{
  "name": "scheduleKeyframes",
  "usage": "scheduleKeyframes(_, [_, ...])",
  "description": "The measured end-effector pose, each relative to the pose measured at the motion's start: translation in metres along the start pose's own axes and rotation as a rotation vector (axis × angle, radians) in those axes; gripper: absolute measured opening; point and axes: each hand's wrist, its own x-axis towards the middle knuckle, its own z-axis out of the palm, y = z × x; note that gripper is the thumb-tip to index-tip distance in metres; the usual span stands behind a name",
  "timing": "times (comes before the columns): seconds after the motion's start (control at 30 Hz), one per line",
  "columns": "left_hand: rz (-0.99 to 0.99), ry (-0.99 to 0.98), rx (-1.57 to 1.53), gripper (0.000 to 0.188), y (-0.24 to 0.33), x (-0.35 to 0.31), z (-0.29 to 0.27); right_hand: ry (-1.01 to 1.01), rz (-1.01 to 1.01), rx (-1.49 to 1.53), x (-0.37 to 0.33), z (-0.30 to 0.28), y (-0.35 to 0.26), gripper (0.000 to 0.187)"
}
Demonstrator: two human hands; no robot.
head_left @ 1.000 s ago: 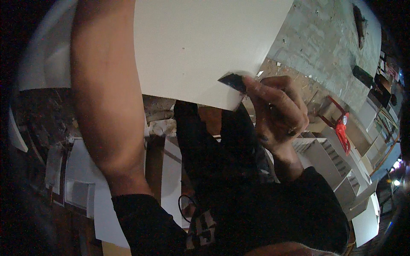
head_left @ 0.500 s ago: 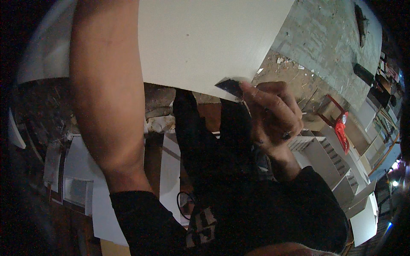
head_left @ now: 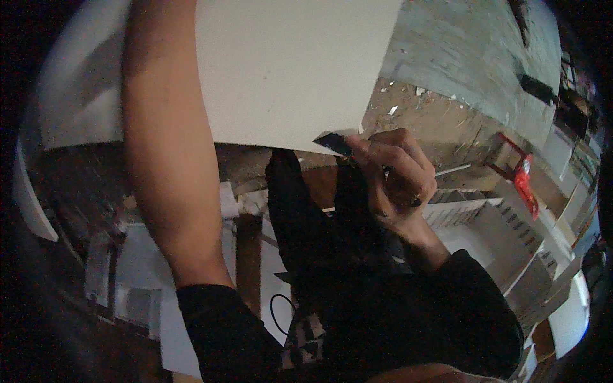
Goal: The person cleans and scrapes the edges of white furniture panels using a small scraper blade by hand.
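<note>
A large off-white board (head_left: 294, 70) lies in front of me, its near edge toward my body. My right hand (head_left: 399, 175) is closed, thumb and fingers pinching a small dark flat piece (head_left: 333, 143). That piece rests against the board's near edge, close to its right corner; whether it is a blade or an abrasive sheet I cannot make out. Across the board's left part stretches my left forearm (head_left: 169, 127). It runs out of the top of the picture, so my left hand is hidden from view.
At right, a grey-green sheet (head_left: 466, 57) covers the ground, a black block (head_left: 536, 88) on it. A red-handled saw (head_left: 525, 182) lies beside white slotted cabinet parts (head_left: 485, 223). Scraps litter the brown floor (head_left: 415, 118). White panels (head_left: 137, 262) stand at lower left.
The whole view has shifted a little. My right hand and the dark piece appear slightly lower and farther left, still at the board's near edge. The grip looks the same.
</note>
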Motion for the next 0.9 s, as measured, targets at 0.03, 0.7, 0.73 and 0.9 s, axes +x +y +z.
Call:
scheduleKeyframes(0.03, [-0.025, 0.006, -0.009, 0.031, 0.001, 0.002, 0.001, 0.003, 0.013, 0.028, -0.001, -0.002, 0.001, 0.026])
scheduleKeyframes(0.7, [-0.06, 0.223, -0.084, 0.046, 0.051, -0.135, 0.031, 0.354, 0.83, 0.538, -0.082, -0.024, 0.056, 0.022])
scheduleKeyframes(0.73, [-0.043, 0.337, -0.085, 0.044, 0.057, -0.156, 0.044, 0.363, 0.855, 0.546, -0.09, -0.034, 0.073, 0.021])
scheduleKeyframes(0.9, [-0.349, 0.397, -0.135, 0.036, 0.074, -0.261, 0.066, 0.324, 0.836, 0.519, -0.113, -0.046, 0.111, 0.019])
